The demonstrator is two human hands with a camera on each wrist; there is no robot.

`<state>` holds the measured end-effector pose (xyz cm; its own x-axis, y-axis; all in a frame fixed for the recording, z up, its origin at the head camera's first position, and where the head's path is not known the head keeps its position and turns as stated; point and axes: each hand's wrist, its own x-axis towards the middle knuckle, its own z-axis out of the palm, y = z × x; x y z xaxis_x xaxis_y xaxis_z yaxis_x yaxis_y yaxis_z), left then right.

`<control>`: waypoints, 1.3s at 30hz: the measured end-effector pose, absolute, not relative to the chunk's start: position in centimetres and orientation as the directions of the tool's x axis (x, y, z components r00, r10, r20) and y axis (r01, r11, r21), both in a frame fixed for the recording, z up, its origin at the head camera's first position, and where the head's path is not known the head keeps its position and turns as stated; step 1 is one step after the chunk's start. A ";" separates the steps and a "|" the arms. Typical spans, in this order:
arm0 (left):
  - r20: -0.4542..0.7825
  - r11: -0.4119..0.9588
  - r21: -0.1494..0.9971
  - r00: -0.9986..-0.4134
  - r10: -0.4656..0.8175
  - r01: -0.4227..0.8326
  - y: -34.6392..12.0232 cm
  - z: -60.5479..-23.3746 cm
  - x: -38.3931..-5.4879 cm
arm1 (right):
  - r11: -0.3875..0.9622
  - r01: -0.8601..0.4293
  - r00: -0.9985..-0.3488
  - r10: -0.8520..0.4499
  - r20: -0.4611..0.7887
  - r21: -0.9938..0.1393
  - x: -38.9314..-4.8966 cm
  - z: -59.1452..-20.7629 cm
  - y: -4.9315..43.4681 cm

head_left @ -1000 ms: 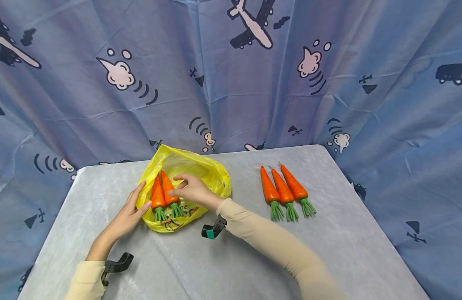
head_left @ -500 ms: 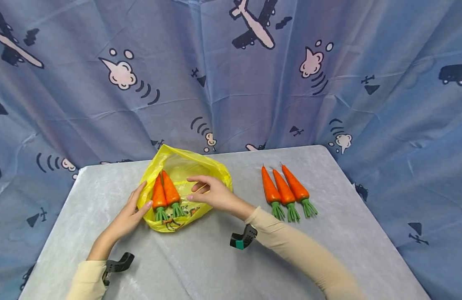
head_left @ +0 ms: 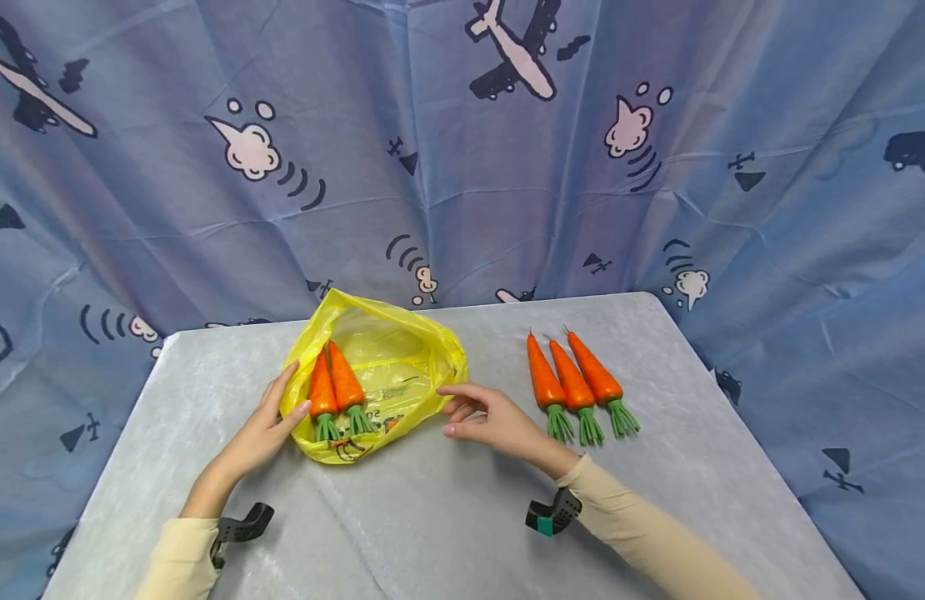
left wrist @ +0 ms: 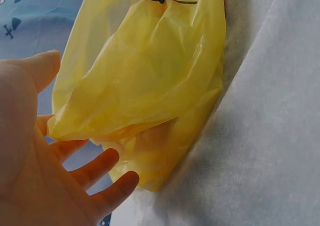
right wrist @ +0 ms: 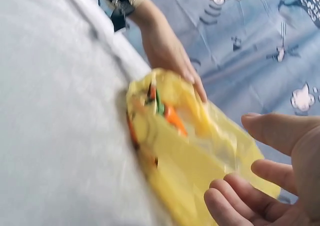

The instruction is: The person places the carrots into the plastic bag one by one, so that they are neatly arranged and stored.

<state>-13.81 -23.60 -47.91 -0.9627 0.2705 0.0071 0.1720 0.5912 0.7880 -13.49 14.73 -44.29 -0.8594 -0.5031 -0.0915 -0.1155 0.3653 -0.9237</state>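
A yellow plastic bag [head_left: 402, 367] lies on the table with its mouth spread wide. Two orange carrots [head_left: 346, 379] with green tops rest side by side in its left part. At the bag's left rim is my left hand [head_left: 263, 429], thumb near the carrots and fingers along the outside; in the left wrist view its fingers are spread and loosely bent beside the yellow plastic. My right hand [head_left: 496, 421] is by the bag's right edge, holding nothing, thumb and fingers apart. In the right wrist view those fingertips overlap the yellow plastic.
Three more carrots [head_left: 575, 379] lie in a group on the right half of the grey-white table [head_left: 432, 533], green tops toward me. A blue curtain [head_left: 492, 208] printed with planes hangs behind the table. Each wrist wears a black band [head_left: 556, 510].
My right hand has moved out of the bag to the right, away from the two carrots. The left hand stays at the bag's left rim, and the carrots keep their places.
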 end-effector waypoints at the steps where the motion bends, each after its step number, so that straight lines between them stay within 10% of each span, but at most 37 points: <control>1: 0.009 0.590 0.788 -0.963 0.271 0.173 -23.6 -48.0 -13.8 | 0.375 -0.112 -0.865 -0.492 -0.095 -0.920 -13.4 -44.6 15.4; 21: 0.028 0.586 0.788 -0.962 0.270 0.188 -23.8 -48.3 -14.0 | 0.489 -0.011 -0.967 -0.226 -0.114 -0.872 -16.3 -45.3 26.7; 39: 0.007 0.587 0.792 -0.965 0.264 0.167 -23.9 -48.4 -13.8 | 0.633 0.085 -0.974 -0.109 -0.197 -0.770 -17.7 -45.7 27.4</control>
